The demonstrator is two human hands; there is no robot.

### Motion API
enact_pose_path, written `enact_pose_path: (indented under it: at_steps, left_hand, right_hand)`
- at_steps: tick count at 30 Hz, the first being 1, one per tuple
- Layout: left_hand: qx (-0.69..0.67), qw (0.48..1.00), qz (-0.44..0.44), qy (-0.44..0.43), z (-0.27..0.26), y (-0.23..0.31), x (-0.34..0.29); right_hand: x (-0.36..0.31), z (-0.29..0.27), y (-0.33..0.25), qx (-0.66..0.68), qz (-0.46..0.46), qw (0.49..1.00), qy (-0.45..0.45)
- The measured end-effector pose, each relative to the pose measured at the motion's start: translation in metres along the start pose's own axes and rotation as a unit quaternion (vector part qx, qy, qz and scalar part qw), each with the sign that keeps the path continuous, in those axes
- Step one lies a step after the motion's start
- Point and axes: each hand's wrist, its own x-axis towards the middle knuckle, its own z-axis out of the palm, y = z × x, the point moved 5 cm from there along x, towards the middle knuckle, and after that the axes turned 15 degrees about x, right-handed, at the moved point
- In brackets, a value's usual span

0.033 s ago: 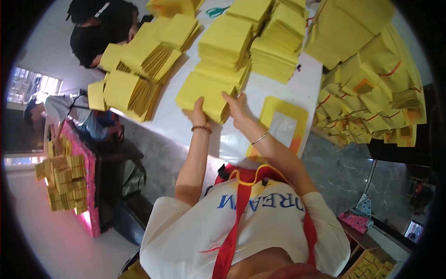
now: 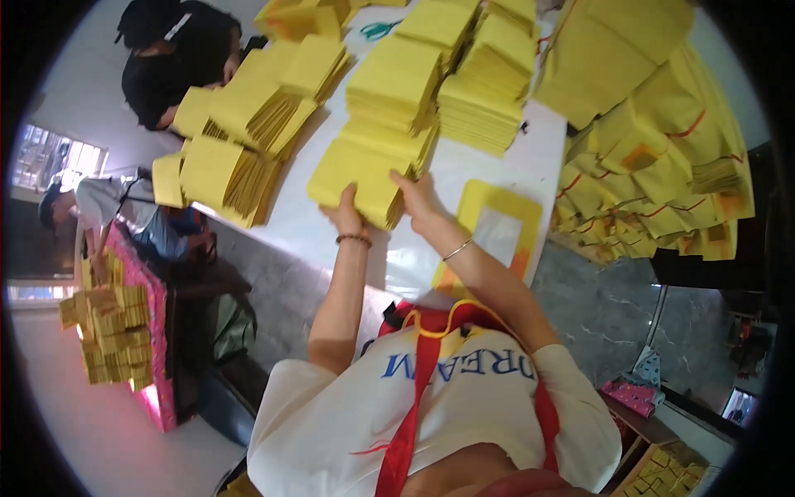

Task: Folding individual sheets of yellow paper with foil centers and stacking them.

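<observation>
A stack of yellow paper sheets lies at the near end of a longer row on the white table. My left hand grips its near left side, thumb on top and fingers out of sight underneath. At the stack's right edge my right hand closes on the sheets, its thumb pointing forward along the top. Behind this stack, a taller pile of yellow paper touches it. Right of my right hand, a yellow printed sheet with a pale rectangular middle lies flat.
More yellow paper piles stand at the left and far right of the white table. Green-handled scissors lie at the back. Yellow bags hang or heap on the right. A person in black works at the far left; another person sits beyond.
The whole view has shifted slightly, so the table sits a little lower and further left. Both hands keep their hold on the stack.
</observation>
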Motion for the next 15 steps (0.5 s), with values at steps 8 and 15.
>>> enact_pose_path:
  at_steps: [8,15]
  left_hand:
    - [0.069,0.995,-0.026,0.067,0.029,0.03,-0.034]
    - [0.128,0.987,-0.035,0.095,0.031,0.024,-0.017]
  right_hand:
    - [0.019,-0.011,-0.01,0.026,-0.017,0.997,0.07]
    - [0.013,0.003,-0.026,0.044,0.043,0.994,0.093]
